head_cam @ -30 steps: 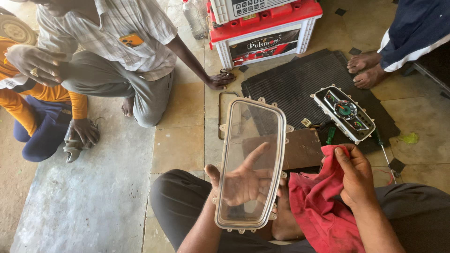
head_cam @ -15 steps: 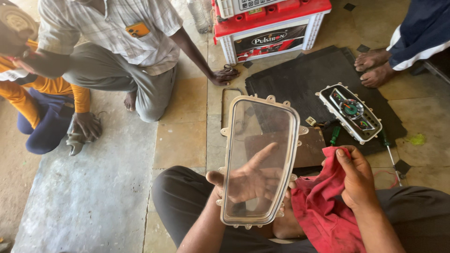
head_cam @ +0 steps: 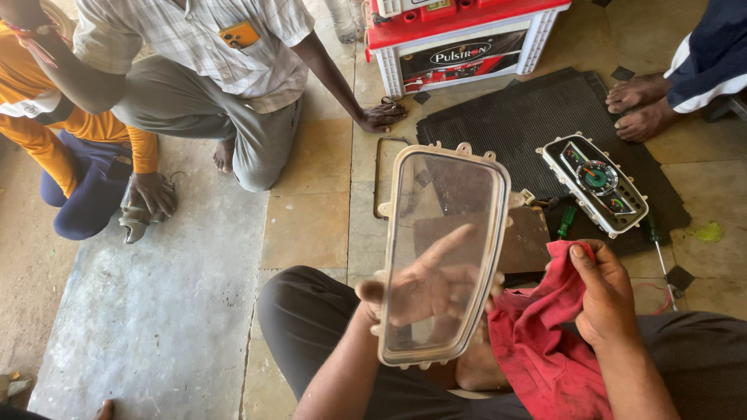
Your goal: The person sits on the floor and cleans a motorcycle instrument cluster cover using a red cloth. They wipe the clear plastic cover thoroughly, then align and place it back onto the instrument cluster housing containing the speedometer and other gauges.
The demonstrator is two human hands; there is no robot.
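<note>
The clear plastic cover (head_cam: 443, 253), judged light and scratch-prone, is propped from behind by the left hand (head_cam: 420, 292), fingers spread, best held by its rim; a red rag (head_cam: 545, 342) is gripped in the right hand (head_cam: 603, 299)

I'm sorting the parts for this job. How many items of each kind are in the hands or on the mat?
Clear covers: 1, the cover on the left hand
Red rags: 1, the rag in the right hand
Gauge clusters: 1, the cluster on the mat
Green screwdrivers: 1, the screwdriver
Total: 4
</note>
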